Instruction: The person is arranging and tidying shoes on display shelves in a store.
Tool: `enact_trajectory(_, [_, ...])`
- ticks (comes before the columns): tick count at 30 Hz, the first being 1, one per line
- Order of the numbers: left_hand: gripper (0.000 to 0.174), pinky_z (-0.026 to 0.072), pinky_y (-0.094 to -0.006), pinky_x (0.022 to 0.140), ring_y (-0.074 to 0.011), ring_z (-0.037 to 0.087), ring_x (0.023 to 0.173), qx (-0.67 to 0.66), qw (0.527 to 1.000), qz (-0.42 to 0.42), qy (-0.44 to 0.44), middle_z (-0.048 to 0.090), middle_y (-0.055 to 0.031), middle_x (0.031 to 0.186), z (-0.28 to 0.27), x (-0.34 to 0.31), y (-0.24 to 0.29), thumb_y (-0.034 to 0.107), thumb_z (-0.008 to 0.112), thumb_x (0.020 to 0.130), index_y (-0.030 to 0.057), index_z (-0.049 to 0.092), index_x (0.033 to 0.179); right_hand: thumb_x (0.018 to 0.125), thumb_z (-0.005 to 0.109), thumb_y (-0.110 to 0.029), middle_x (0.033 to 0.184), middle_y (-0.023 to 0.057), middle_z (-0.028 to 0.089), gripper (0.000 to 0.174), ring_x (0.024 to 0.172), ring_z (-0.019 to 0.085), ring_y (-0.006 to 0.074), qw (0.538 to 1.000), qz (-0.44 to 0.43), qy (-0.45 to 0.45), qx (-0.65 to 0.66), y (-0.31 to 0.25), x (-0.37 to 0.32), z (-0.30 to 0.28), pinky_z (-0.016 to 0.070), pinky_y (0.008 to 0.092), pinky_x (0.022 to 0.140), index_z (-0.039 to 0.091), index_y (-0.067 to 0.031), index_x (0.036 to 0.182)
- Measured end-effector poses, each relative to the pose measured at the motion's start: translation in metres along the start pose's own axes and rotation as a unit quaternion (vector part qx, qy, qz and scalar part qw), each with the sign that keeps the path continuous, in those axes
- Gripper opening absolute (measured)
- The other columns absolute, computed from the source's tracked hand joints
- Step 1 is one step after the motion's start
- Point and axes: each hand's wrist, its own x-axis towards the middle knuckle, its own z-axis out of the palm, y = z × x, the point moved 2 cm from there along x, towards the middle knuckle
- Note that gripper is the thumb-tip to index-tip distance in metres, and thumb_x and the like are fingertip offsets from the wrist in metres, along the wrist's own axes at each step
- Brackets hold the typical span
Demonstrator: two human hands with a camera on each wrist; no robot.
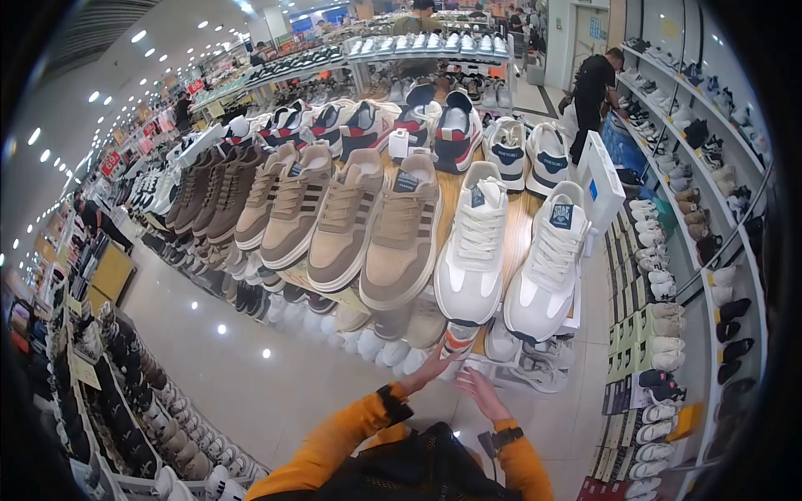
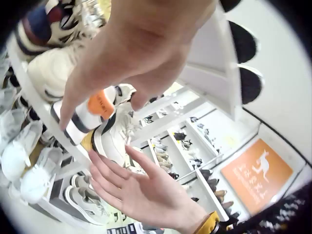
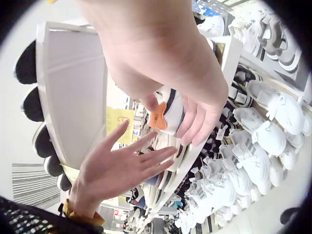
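Note:
At the front edge of the display table, a white shoe (image 1: 457,341) with an orange heel tab stands close in front of both hands. My left hand (image 1: 429,370) reaches to its left side with fingers extended, the fingertips right at the shoe in the left wrist view. On the other side, my right hand (image 1: 484,395) has its palm turned toward the shoe and its fingers loosely straight. In the right wrist view, the orange tab (image 3: 158,117) shows between the two hands. White-grey sneakers (image 1: 474,250) and beige sneakers (image 1: 403,238) stand just beyond on the table top.
Brown sneakers (image 1: 238,196) line the table's left part. A white sign holder (image 1: 603,179) stands at its right end. Shelves of shoes (image 1: 689,200) run along the right wall, where a person in black (image 1: 595,92) leans in. Another shoe rack (image 1: 117,392) is at left.

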Motion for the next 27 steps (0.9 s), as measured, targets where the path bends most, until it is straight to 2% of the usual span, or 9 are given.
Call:
enact_trajectory(1, [0.082,0.035,-0.0365,0.105,-0.0244,0.043,0.128,0.066,0.997,0.02,-0.042,0.044,-0.0149,0.139,-0.004,-0.01,-0.005,0.051,0.06,0.088,0.0056,0.025,0.146,0.098,0.049,-0.034,0.123,0.0139,0.059,0.045,0.108,0.059,0.0219,1.0,-0.022,0.015,0.001,0.003,-0.014,-0.007,0.0452,0.0329,0.096,0.045,-0.0013,0.128])
enact_trajectory(5, [0.068,0.0323,-0.0362,0.109,-0.0259,0.042,0.13,0.06,0.978,0.038,-0.198,0.042,-0.015,0.142,-0.03,-0.094,0.042,0.042,0.052,0.095,0.0029,0.027,0.144,0.1,0.042,-0.033,0.126,0.0162,0.055,0.049,0.109,0.058,0.0243,0.999,-0.036,0.039,-0.012,0.007,-0.081,-0.022,0.045,0.0344,0.096,0.038,0.0004,0.135])
enact_trajectory(7, [0.058,0.0338,-0.0364,0.109,-0.0248,0.042,0.131,-0.074,0.978,0.031,-0.195,0.042,-0.0148,0.142,-0.036,-0.14,0.092,0.037,0.047,0.099,0.005,0.029,0.144,0.099,0.047,-0.033,0.121,0.0149,0.059,0.043,0.107,0.06,0.0223,0.998,-0.032,0.057,0.005,0.001,-0.109,-0.023,0.0462,0.0336,0.095,0.045,-0.0005,0.128])
enact_trajectory(11, [0.059,0.032,-0.0386,0.11,-0.0265,0.041,0.131,-0.108,0.972,0.106,-0.183,0.04,-0.0153,0.143,-0.037,-0.164,0.146,0.038,0.045,0.099,0.006,0.027,0.145,0.099,0.046,-0.034,0.121,0.0149,0.059,0.045,0.106,0.06,0.0224,0.996,-0.061,0.061,-0.029,-0.046,-0.139,0.001,0.0475,0.034,0.093,0.045,-0.0002,0.128])
enact_trajectory(14, [0.059,0.0293,-0.0388,0.111,-0.0278,0.04,0.132,-0.185,0.949,0.153,-0.203,0.037,-0.0171,0.146,-0.03,-0.161,0.179,0.043,0.037,0.1,0.0073,0.026,0.146,0.1,0.044,-0.034,0.121,0.016,0.058,0.045,0.105,0.061,0.023,0.987,-0.147,-0.008,-0.06,-0.104,-0.147,0.032,0.0482,0.0342,0.091,0.045,-0.0003,0.13])
enact_trajectory(16, [0.056,0.0295,-0.0394,0.111,-0.0275,0.04,0.132,-0.205,0.941,0.149,-0.222,0.036,-0.0161,0.146,-0.024,-0.155,0.195,0.04,0.037,0.101,0.0039,0.029,0.143,0.102,0.038,-0.036,0.119,0.0173,0.059,0.048,0.101,0.063,0.024,0.967,-0.227,-0.069,-0.092,-0.14,-0.153,0.053,0.0484,0.0345,0.091,0.045,0.0014,0.13])
enact_trajectory(20, [0.055,0.0323,-0.0372,0.11,-0.0267,0.043,0.13,-0.201,0.944,0.125,-0.231,0.04,-0.0153,0.144,-0.008,-0.151,0.224,0.038,0.036,0.102,-0.0042,0.037,0.137,0.102,0.023,-0.047,0.112,0.0175,0.063,0.064,0.095,0.066,0.0251,0.943,-0.274,-0.132,-0.135,-0.191,-0.158,0.081,0.0499,0.0348,0.089,0.047,0.0048,0.129])
enact_trajectory(23, [0.066,0.0324,-0.0362,0.11,-0.0247,0.046,0.126,-0.181,0.961,0.079,-0.195,0.047,-0.0169,0.138,-0.004,-0.137,0.226,0.047,0.033,0.1,-0.0068,0.035,0.137,0.1,0.02,-0.053,0.111,0.0159,0.065,0.07,0.09,0.067,0.0238,0.954,-0.217,-0.148,-0.147,-0.204,-0.146,0.088,0.0514,0.0335,0.086,0.048,0.0041,0.129])
enact_trajectory(27, [0.065,0.0342,-0.0339,0.108,-0.0228,0.047,0.125,-0.136,0.975,0.061,-0.162,0.049,-0.0161,0.136,-0.009,-0.121,0.222,0.047,0.037,0.099,-0.0073,0.037,0.136,0.098,0.018,-0.06,0.106,0.0138,0.066,0.077,0.086,0.068,0.0226,0.969,-0.141,-0.143,-0.144,-0.212,-0.139,0.097,0.0525,0.0323,0.083,0.049,0.0034,0.129])
